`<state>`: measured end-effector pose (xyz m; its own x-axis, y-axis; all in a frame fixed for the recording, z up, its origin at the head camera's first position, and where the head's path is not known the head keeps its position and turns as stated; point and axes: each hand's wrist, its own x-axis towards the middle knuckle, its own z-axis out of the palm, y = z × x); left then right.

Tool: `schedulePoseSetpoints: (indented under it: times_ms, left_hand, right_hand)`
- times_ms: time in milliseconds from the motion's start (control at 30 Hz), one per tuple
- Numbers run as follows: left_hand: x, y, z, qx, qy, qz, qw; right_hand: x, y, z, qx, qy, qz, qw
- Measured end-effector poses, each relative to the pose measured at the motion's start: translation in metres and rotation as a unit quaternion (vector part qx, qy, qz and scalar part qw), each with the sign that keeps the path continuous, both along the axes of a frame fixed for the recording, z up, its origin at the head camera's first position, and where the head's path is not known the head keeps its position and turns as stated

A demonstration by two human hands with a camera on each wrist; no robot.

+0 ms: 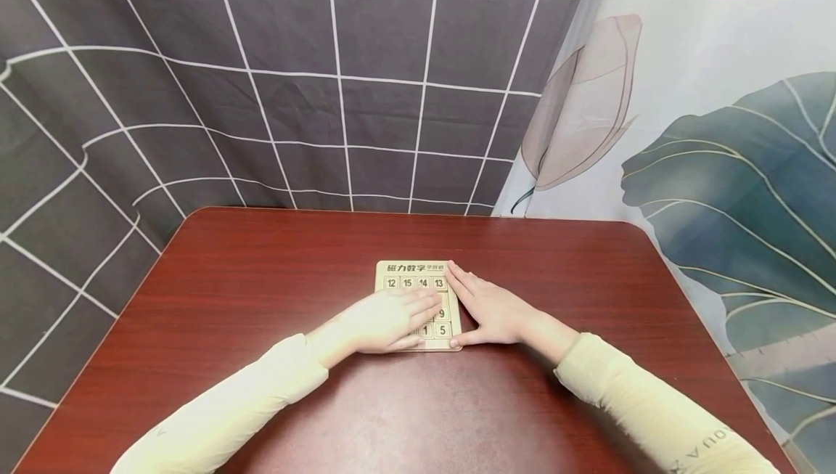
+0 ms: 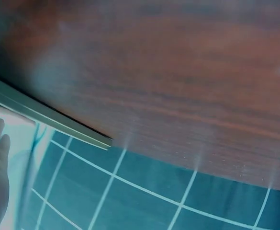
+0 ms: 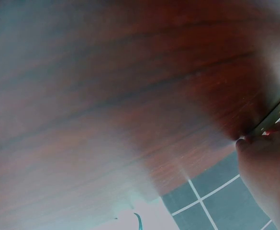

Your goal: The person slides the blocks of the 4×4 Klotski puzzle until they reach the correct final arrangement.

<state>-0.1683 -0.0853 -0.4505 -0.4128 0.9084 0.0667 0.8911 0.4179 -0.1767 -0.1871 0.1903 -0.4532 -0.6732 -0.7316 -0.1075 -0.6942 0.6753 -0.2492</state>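
A reddish-brown, wood-grained table (image 1: pixel 261 263) with rounded far corners carries a pale yellow rectangular board (image 1: pixel 436 344) of square numbered tiles (image 1: pixel 408 283). The board lies flat, its dark printed heading (image 1: pixel 406 268) toward the table's far edge.

You wear long sleeves of a pale, creamy yellow on both arms, the cloth plain and lightly creased. Behind your bare left fingers (image 1: pixel 421 305), past the wrist, your left sleeve (image 1: pixel 218 409) starts in a snug, banded cuff (image 1: pixel 312 366); farther back from those fingers it has a small, faint grey mark (image 1: pixel 159 430), too slight to read. Behind your right fingers (image 1: pixel 465 282), also bare, your right sleeve (image 1: pixel 643 401) begins with a wider, looser cuff band (image 1: pixel 591 366). Farther from the fingers, dark grey capital lettering (image 1: pixel 708 445) runs along that sleeve, only partly legible.
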Motion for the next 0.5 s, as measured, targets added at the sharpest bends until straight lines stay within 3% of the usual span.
schedulePoseSetpoints:
  times_ms: [233, 500]
  left_hand:
    - [-0.022, 0.005, 0.000, 0.003, -0.033, 0.041, 0.9986]
    - [-0.024, 0.009, 0.000, -0.008, -0.027, 0.050, 0.9984]
  right_hand:
    - [0.000, 0.000, -0.002, 0.001, -0.003, 0.000, 1.0000]
    - [0.000, 0.000, -0.002, 0.005, 0.002, 0.000, 1.0000]
